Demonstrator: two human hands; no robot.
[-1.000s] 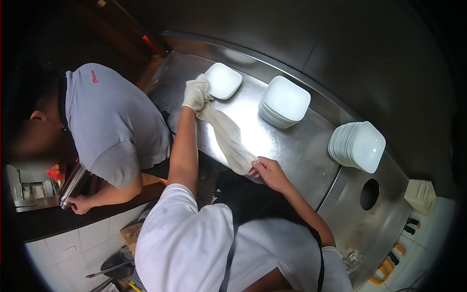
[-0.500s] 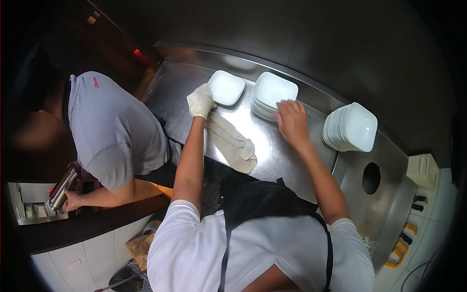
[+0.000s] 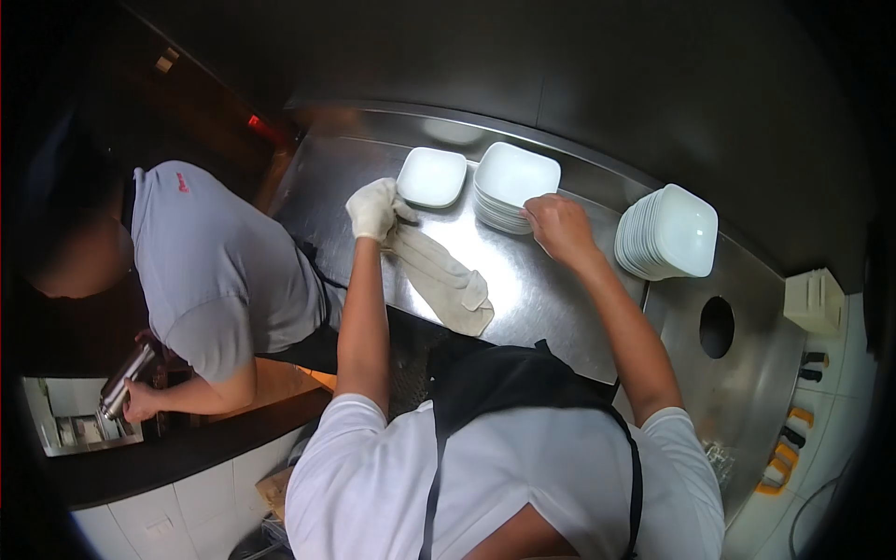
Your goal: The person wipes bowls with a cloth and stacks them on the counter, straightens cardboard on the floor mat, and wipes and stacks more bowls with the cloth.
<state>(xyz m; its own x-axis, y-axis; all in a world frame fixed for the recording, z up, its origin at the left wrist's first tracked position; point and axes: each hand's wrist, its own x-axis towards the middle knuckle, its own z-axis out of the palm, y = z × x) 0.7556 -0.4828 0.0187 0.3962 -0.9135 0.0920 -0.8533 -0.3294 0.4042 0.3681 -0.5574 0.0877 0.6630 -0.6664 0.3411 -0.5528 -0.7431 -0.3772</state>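
Observation:
My left hand (image 3: 372,209), in a white knit glove, is closed on the upper end of a grey-beige cloth (image 3: 439,280) that trails over the steel counter. Just right of the glove sits a white square dish (image 3: 432,177), apart from the hand. In the middle stands a stack of white square dishes (image 3: 516,175). My bare right hand (image 3: 560,228) pinches the near right corner of this stack at the top dish's rim; its fingertips are partly hidden.
A taller, leaning stack of white dishes (image 3: 686,229) stands to the right, near a round hole (image 3: 717,327) in the steel. At left, a person in a grey shirt (image 3: 219,252) holds a metal container (image 3: 126,383). Knives with yellow and black handles (image 3: 779,467) hang at far right.
My left hand has drawn slightly away from the single dish, toward the left. My right hand's spread fingers have closed into a pinch at the middle stack's rim. The view has shifted a little.

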